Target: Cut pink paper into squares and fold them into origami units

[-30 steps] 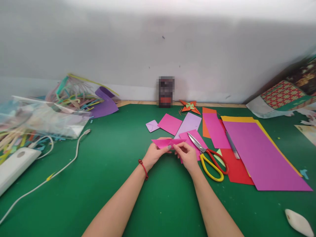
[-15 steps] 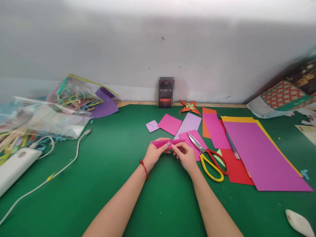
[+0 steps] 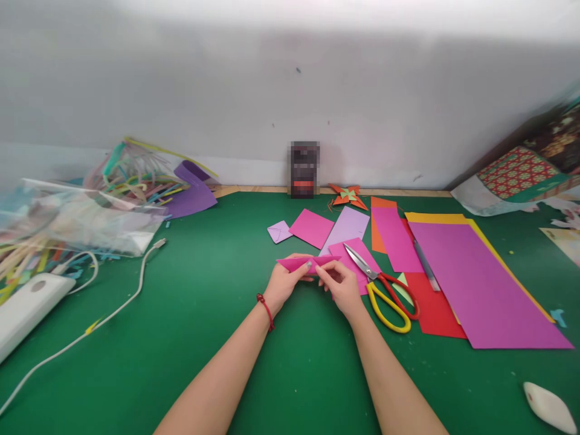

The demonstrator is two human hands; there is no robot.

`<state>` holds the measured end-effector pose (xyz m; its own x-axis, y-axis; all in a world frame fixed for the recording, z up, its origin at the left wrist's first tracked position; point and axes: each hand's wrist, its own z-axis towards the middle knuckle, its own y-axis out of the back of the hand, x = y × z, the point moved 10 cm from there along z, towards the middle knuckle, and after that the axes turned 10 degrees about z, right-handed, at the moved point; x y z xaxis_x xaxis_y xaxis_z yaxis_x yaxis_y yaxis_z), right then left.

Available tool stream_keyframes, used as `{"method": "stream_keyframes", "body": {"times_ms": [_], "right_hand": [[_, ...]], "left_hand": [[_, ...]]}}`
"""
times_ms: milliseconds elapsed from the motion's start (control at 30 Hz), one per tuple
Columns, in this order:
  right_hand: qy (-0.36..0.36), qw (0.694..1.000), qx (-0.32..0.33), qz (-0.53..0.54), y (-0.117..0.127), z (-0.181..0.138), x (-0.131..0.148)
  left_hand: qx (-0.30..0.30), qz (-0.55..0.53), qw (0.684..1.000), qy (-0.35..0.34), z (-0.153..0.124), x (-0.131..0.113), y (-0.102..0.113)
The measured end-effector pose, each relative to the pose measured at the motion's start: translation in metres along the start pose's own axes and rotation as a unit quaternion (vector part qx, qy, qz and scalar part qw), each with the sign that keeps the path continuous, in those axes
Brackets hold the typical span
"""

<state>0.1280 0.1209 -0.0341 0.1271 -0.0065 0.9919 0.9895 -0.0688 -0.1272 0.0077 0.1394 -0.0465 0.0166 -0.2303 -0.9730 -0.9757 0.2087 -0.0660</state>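
1. Pink paper piece (image 3: 293, 264), the one in work, is at mid-table, held b/w both hands; can't tell if it touches the tabletop.
2. L hand (image 3: 281, 284) grips its left part, thumb pressed on the near face, other fingers mostly hidden behind.
3. R hand (image 3: 342, 285) pinches it nr the middle, thumb & index tips together; lower fingers curled in.
4. Progress, as judged: piece is part-folded, w/ a long straight far edge & a flap nr the thumbs. Creasing seems under way, not finished; no. of folds left can't be told.
5. Just beyond the hands: small lilac piece (image 3: 279, 232), apparently already folded, next to a flat magenta square (image 3: 312, 228) w/ no visible fold.
6. Right of that, a lilac strip (image 3: 348, 226), also flat, & a pink sheet (image 3: 362, 249) partly under the open scissors (image 3: 370, 273), which nobody holds.
7. Far side, nr the wall: orange star (image 3: 348, 196) w/ green centre, looks assembled.
8. Further right, flat stock: big purple sheet (image 3: 489, 290) over yellow sheet (image 3: 435, 217), red sheet (image 3: 437, 320) partly covered, pen (image 3: 426, 266) along the purple one's left edge.
9. Far left: clear bag (image 3: 131, 226) nr coloured strips; white cable (image 3: 140, 278) on green tabletop (image 3: 294, 374).
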Motion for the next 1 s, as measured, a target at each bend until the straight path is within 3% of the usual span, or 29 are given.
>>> {"method": "stream_keyframes", "body": {"times_ms": [800,900,1000], "right_hand": [[0.008,1.0,-0.005,0.007,-0.002,0.0,-0.002],[0.02,0.998,-0.037,0.056,0.005,0.002,-0.001],[0.026,0.984,-0.112,0.134,0.024,0.003,-0.003]], "left_hand": [[-0.033,-0.03,0.999,0.005,0.0,0.003,0.004],[-0.048,-0.049,0.998,0.007,0.0,0.004,0.007],[-0.044,-0.065,0.997,0.017,0.0,0.005,0.007]]}}
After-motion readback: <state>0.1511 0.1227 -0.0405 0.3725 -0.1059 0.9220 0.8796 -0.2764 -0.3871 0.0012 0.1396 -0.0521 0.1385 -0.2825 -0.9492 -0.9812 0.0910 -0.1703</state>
